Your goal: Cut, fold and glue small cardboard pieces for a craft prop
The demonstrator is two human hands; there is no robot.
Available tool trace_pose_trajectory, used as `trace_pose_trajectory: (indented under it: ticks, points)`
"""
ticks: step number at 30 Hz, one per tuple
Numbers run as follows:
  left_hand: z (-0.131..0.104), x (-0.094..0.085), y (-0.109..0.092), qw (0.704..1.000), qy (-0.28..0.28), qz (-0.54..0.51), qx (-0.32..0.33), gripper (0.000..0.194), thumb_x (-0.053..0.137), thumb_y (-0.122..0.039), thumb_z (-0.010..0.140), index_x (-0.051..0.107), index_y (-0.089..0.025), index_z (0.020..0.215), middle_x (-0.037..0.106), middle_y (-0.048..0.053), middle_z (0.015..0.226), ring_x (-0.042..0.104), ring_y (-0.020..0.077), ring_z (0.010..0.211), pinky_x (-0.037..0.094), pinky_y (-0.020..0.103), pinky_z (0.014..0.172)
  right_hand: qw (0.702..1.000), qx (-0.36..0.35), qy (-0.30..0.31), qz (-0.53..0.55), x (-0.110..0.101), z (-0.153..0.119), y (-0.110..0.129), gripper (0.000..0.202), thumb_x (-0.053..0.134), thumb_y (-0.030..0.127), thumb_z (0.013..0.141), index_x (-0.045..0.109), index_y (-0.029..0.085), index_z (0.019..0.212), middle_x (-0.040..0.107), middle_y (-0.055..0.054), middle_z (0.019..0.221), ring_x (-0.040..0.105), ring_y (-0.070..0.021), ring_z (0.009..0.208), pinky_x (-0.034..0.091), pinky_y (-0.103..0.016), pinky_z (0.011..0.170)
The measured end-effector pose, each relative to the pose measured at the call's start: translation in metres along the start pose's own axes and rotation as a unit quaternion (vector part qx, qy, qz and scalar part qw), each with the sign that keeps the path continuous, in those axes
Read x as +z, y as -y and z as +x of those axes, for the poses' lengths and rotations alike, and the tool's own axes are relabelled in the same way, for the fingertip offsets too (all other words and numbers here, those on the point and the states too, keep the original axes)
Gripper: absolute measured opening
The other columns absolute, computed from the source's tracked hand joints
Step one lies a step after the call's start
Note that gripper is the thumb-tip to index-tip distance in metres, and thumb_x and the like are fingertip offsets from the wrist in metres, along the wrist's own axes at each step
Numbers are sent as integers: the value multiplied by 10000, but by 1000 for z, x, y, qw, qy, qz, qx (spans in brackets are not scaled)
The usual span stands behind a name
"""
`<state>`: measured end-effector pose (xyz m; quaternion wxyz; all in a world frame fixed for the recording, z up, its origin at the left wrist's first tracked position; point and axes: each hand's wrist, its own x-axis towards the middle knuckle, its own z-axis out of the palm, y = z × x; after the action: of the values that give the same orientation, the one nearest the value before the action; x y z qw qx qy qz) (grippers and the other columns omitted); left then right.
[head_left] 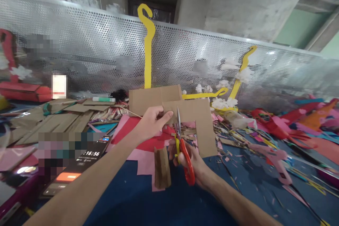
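My left hand (153, 123) is closed on the edge of a brown cardboard piece (196, 111), thumb on its near face. The piece has a leg that hangs down at its right side. In my right hand (189, 157) is a pair of scissors (186, 159) with red and yellow handles, blades pointing up. The blades stand in front of the cardboard, close to my left thumb; whether they touch it I cannot tell. Below lies a small curved cardboard strip (162, 167) on pink and red sheets (145, 165).
A tall yellow hook shape (148, 49) rises behind the cardboard. A pink glue gun (277, 159) lies at right among paper scraps. At left are flat cardboard pieces (63, 127) and a phone (87, 155) showing a timer. A perforated metal panel (174, 56) stands behind.
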<state>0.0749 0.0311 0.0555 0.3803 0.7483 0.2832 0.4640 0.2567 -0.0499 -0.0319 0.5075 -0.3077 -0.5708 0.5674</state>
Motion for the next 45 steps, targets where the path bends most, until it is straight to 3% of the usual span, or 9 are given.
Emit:
trace_pose_trajectory:
  ticks: [3,8,16,22,31,36,40,45]
  points:
    - [-1,1,-4,1000,15,-1,0,341,579,-425,950,584,-163,731,642,13,637,591,127,534,450,222,499,1000,12,-4,9,2,-2,8,573,815,611,736,662,222,1127,642,-64,978,562,-164,787,435,-270,644]
    - [0,0,-7,1000,9,-19,0,337,594,-418,941,583,-163,720,638,10,623,582,121,522,443,221,500,999,8,4,49,8,-2,12,381,759,510,850,680,226,1091,662,-55,971,550,-123,717,424,-251,632]
    - [3,-3,1,1000,11,-28,-11,359,589,-472,927,581,-157,755,606,10,649,561,124,545,445,241,522,998,-7,19,63,14,-3,10,278,707,456,914,681,210,1039,685,-45,892,628,-122,708,446,-232,611]
    - [3,-4,8,1000,12,-24,-14,348,585,-470,940,588,-165,773,610,10,667,563,132,570,469,249,541,998,0,6,59,16,-3,10,305,715,475,904,657,212,1047,689,-37,900,638,-107,669,469,-208,575]
    - [1,-4,-1,995,2,-72,-69,334,635,-475,888,606,-167,762,594,-8,689,571,134,608,480,248,565,998,-1,16,61,14,-4,6,307,707,463,914,618,203,1049,686,-40,936,642,-105,659,491,-212,574]
    - [4,-4,1,997,-47,-59,-22,370,598,-519,914,597,-177,774,551,-29,675,524,119,586,421,228,533,999,13,10,49,16,-5,8,322,703,471,916,602,200,1060,681,-28,890,648,-112,666,488,-213,573]
    - [5,-5,-2,996,-77,-51,3,346,619,-464,915,579,-171,735,488,-45,649,432,99,569,337,217,521,999,20,18,36,16,-5,8,316,699,459,921,603,191,1058,672,-21,847,644,-116,661,499,-226,588]
    - [4,-7,-6,997,-68,-23,18,366,627,-438,913,521,-179,677,422,-54,617,383,100,558,277,233,519,998,26,-37,53,19,-3,5,347,772,467,852,620,194,1001,645,10,774,611,-109,588,477,-223,533]
